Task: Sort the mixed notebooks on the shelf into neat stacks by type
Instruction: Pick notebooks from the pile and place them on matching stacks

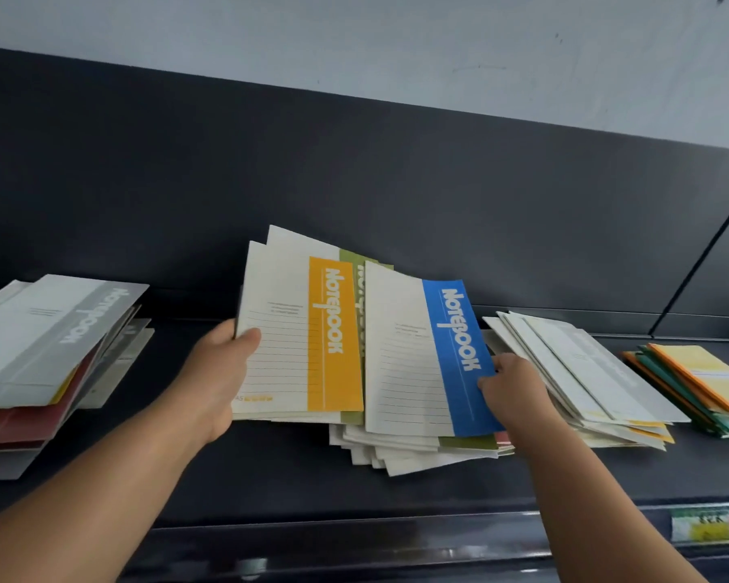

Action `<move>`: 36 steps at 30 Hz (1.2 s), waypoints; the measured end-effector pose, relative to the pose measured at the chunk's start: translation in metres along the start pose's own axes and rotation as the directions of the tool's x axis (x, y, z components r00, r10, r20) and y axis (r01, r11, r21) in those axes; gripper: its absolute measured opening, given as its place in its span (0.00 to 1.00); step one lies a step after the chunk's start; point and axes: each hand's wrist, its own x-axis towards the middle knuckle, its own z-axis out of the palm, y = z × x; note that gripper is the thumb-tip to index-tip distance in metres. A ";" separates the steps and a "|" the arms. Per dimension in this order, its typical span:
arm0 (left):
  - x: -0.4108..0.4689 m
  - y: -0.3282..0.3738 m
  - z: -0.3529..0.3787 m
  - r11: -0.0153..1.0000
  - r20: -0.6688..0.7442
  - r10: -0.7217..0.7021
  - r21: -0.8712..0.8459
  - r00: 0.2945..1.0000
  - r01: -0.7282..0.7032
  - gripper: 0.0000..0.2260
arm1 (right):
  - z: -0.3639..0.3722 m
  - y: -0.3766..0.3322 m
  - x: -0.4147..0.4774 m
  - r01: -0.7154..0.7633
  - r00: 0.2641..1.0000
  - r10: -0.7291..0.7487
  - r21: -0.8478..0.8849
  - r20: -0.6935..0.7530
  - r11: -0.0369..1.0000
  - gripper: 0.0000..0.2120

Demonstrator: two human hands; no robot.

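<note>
My left hand [224, 363] grips the left edge of a white notebook with an orange band [295, 334], lifted with a few more behind it, one green-banded. My right hand [510, 385] pinches the lower right corner of a white notebook with a blue band [426, 359], tilted up over a fanned pile of white notebooks [400, 452] on the dark shelf [270, 477]. A grey-banded notebook [51, 334] tops a loose stack at the left, over red and grey covers.
To the right lies a slanted stack of pale notebooks [581, 372], and further right a stack with yellow, orange and green covers [699, 380]. A dark back panel [354, 174] rises behind. A price label [705, 525] sits on the shelf's front rail.
</note>
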 end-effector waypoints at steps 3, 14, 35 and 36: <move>-0.001 -0.001 -0.017 1.000 -0.010 -0.010 -0.008 1.000 0.010 0.09 | 0.001 0.000 0.004 0.005 0.999 -0.010 -0.161 -0.032 0.987 0.05; -0.009 0.012 -0.047 0.999 0.041 0.026 -0.028 0.999 -0.025 0.10 | 0.040 -0.042 -0.018 0.263 0.965 -0.259 -0.139 0.046 0.955 0.21; -0.018 0.018 -0.030 0.996 0.076 0.065 -0.062 0.995 -0.060 0.07 | 0.045 -0.069 -0.027 -0.095 0.940 -0.138 0.627 0.313 0.773 0.07; -0.017 0.017 -0.021 0.997 0.079 0.069 -0.043 0.994 -0.065 0.06 | 0.039 -0.064 -0.025 -0.093 0.948 -0.124 0.625 0.295 0.775 0.07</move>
